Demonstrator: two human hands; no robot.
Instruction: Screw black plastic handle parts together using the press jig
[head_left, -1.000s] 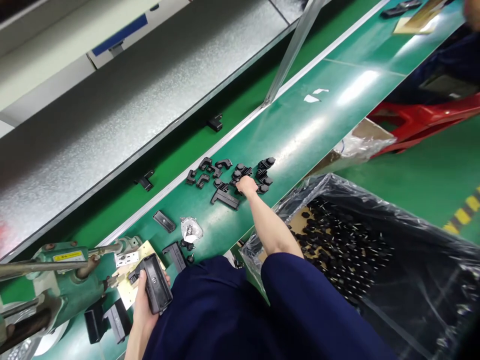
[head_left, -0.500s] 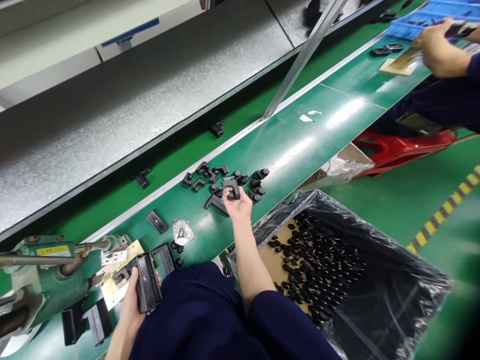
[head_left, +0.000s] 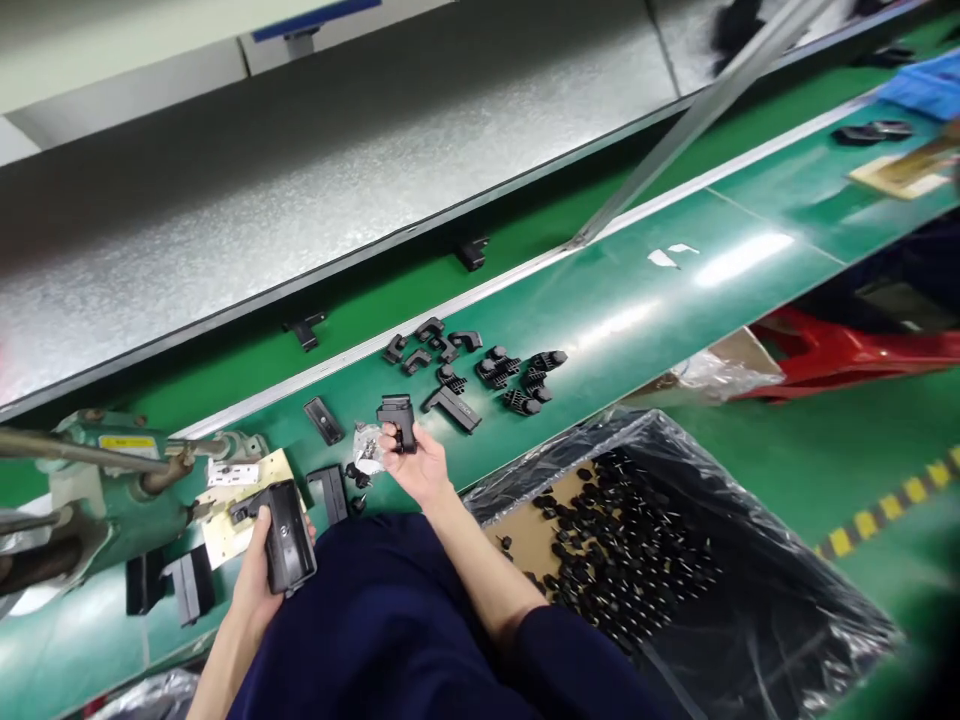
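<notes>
My left hand (head_left: pixel 259 570) is closed round a black plastic housing (head_left: pixel 290 540), thumb on its near side, beside the pale fixture block (head_left: pixel 279 468) of the green press (head_left: pixel 124 500). In my right hand (head_left: pixel 421 462) the fingers grip a black L-shaped plastic bracket (head_left: pixel 397 418), raised above the bench. Just left of that hand lies a clear bag of small metal parts (head_left: pixel 367 449). Several loose brackets (head_left: pixel 430 329) and ribbed black knobs (head_left: pixel 535 378) are grouped beyond it, with a longer black part (head_left: pixel 454 408) among them.
A lined box (head_left: pixel 780 570) full of black knobs with metal pins stands at my right, below the bench edge. More black housings (head_left: pixel 191 585) lie by the press. A slanted metal post (head_left: pixel 697 125) rises from the bench's back rail. A red stool (head_left: pixel 847 345) stands farther right.
My right hand has come left and nearer with the bracket, away from the knobs. My left hand still holds the housing by the press. The view has shifted to the left.
</notes>
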